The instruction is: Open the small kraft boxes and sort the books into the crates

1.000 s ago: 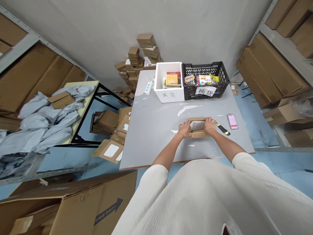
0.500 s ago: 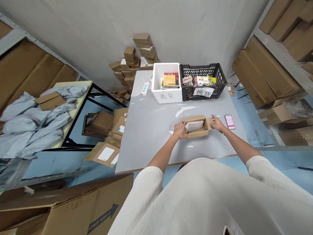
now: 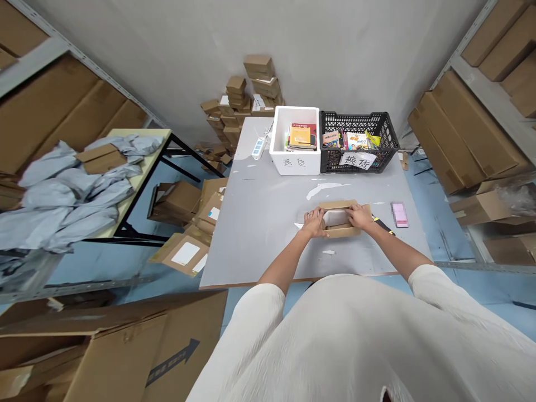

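Observation:
A small open cardboard box (image 3: 341,232) lies on the grey table, with a flat white packet (image 3: 336,216) inside it. My left hand (image 3: 314,223) grips the box's left end, fingers bent over the rim. At the opposite end, my right hand (image 3: 359,216) is closed over the box wall, its fingertips inside beside the packet; whether they touch the packet is unclear. A black and yellow utility knife (image 3: 383,225) lies on the table just right of my right hand.
A pink-screened phone (image 3: 400,215) lies at the right. Behind stand a white foam box (image 3: 295,164) and a black crate (image 3: 360,166) holding books, beside a power strip (image 3: 258,148). Grey parcels (image 3: 62,190) cover a side table at left. Carton-filled shelves flank both sides.
My right hand has moved left from the box's end flap to inside its right end. The utility knife now lies on the table. My view has shifted slightly.

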The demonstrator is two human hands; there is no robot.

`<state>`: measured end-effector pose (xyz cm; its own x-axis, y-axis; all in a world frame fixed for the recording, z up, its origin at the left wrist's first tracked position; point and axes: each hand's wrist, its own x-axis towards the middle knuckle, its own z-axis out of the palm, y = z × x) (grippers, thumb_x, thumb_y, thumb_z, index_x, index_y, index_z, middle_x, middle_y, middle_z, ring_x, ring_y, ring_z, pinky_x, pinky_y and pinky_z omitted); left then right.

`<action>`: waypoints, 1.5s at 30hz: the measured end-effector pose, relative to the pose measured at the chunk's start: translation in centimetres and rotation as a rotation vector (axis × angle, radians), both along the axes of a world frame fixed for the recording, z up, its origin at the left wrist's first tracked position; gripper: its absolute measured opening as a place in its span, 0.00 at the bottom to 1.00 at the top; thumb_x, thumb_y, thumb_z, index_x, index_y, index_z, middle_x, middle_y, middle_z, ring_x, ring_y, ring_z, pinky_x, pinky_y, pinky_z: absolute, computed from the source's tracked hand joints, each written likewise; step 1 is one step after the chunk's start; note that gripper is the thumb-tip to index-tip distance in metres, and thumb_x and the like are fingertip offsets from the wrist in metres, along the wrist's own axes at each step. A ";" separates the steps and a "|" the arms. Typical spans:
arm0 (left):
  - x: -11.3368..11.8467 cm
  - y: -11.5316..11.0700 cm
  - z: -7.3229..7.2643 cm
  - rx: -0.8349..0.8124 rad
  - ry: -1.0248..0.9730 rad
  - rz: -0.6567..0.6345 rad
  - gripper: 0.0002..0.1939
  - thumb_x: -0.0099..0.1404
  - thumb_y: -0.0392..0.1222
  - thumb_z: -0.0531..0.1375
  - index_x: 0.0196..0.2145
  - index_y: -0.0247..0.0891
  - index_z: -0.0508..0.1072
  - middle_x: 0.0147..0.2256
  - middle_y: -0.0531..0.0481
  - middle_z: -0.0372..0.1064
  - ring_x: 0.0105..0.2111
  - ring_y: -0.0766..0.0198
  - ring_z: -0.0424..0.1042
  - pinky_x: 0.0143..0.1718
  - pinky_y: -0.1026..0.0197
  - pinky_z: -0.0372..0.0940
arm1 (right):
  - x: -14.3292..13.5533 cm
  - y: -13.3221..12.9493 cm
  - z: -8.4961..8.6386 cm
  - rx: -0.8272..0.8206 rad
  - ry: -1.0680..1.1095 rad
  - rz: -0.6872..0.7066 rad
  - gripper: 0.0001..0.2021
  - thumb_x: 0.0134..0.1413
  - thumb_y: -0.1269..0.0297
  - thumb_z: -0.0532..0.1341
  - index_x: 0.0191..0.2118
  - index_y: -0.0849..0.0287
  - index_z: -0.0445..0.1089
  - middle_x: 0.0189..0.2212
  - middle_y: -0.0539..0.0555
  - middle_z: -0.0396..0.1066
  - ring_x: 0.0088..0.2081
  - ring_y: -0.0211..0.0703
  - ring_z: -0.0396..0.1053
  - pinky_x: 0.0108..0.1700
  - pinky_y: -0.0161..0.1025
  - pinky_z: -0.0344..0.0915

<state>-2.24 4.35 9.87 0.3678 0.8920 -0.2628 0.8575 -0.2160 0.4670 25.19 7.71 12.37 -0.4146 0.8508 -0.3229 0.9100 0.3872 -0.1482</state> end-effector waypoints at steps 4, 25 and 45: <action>0.0 -0.1 0.1 -0.017 0.009 0.000 0.68 0.44 0.53 0.81 0.76 0.48 0.51 0.76 0.31 0.48 0.74 0.32 0.54 0.75 0.31 0.45 | -0.8 -0.2 -0.3 0.003 -0.026 -0.001 0.20 0.71 0.64 0.57 0.64 0.58 0.76 0.60 0.68 0.71 0.63 0.64 0.63 0.65 0.55 0.57; 0.1 -0.6 0.1 -0.022 0.029 0.010 0.70 0.45 0.53 0.81 0.77 0.49 0.49 0.77 0.32 0.47 0.74 0.32 0.54 0.75 0.31 0.44 | -1.8 -0.9 -0.8 -0.004 -0.014 -0.057 0.19 0.74 0.67 0.52 0.55 0.56 0.80 0.56 0.67 0.76 0.61 0.62 0.66 0.64 0.55 0.55; -0.1 -0.6 0.4 -0.020 0.075 0.016 0.69 0.46 0.57 0.79 0.77 0.47 0.49 0.75 0.31 0.50 0.74 0.31 0.54 0.76 0.32 0.40 | 13.8 3.4 2.1 0.271 0.793 -0.744 0.19 0.63 0.54 0.59 0.51 0.60 0.76 0.38 0.57 0.81 0.40 0.51 0.75 0.47 0.45 0.71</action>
